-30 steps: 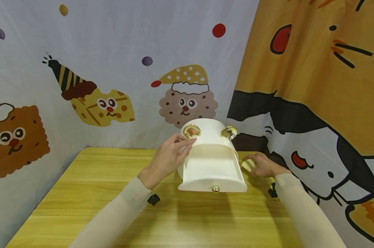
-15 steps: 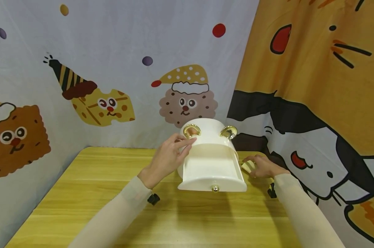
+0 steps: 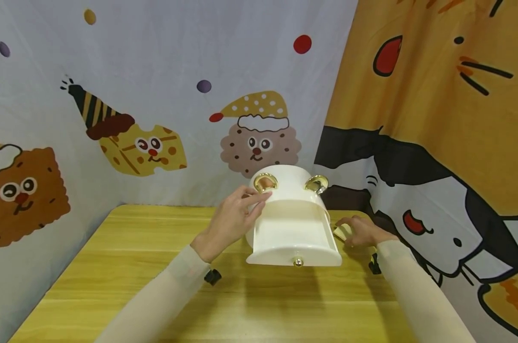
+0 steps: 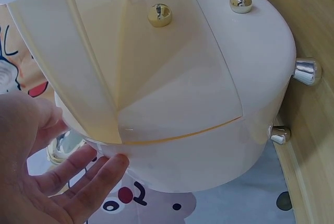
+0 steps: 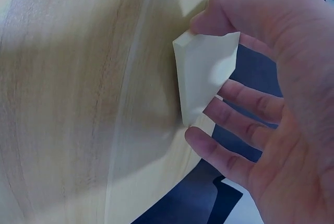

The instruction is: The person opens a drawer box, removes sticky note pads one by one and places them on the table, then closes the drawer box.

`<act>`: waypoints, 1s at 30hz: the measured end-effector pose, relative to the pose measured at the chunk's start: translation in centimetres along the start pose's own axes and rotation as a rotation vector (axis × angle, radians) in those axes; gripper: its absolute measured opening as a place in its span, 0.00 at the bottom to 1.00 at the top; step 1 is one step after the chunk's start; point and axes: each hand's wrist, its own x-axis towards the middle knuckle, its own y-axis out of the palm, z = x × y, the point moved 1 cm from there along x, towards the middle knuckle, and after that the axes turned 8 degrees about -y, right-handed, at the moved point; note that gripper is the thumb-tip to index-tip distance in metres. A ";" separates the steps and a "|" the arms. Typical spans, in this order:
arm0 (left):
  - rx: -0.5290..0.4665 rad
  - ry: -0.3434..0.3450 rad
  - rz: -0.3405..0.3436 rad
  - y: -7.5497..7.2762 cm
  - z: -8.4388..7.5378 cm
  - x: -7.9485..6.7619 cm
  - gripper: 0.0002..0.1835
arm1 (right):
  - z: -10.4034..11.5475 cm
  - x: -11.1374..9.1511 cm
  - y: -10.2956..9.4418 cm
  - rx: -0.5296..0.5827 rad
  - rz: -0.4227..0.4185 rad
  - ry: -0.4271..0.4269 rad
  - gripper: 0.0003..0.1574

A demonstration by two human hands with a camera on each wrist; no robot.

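A glossy white rounded box (image 3: 289,174) with gold ears (image 3: 317,184) stands at the back of the table. Its drawer (image 3: 280,256) is pulled out toward me, with a gold knob (image 3: 298,262) on the front. My left hand (image 3: 233,216) rests at the box's left side near one ear; in the left wrist view its extended fingertips touch the white shell (image 4: 198,166). To the right of the drawer, my right hand (image 3: 363,232) holds a pale cream wedge (image 5: 206,70) low over the table, thumb on one edge and fingers at the other. No objects show inside the drawer.
The wooden table (image 3: 126,271) has its back edge against a printed cloth (image 3: 164,95). At the right, another patterned cloth (image 3: 396,119) hangs close to my right hand. Short metallic feet (image 4: 307,71) stick out under the box.
My right hand and the wedge have shifted very slightly, with the wedge turned a little. The left hand, box and drawer look the same.
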 end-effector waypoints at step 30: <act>0.001 -0.027 0.029 0.1 -0.2 -0.2 0.18 | 0.1 -1.7 0.8 -0.077 -0.052 0.055 0.43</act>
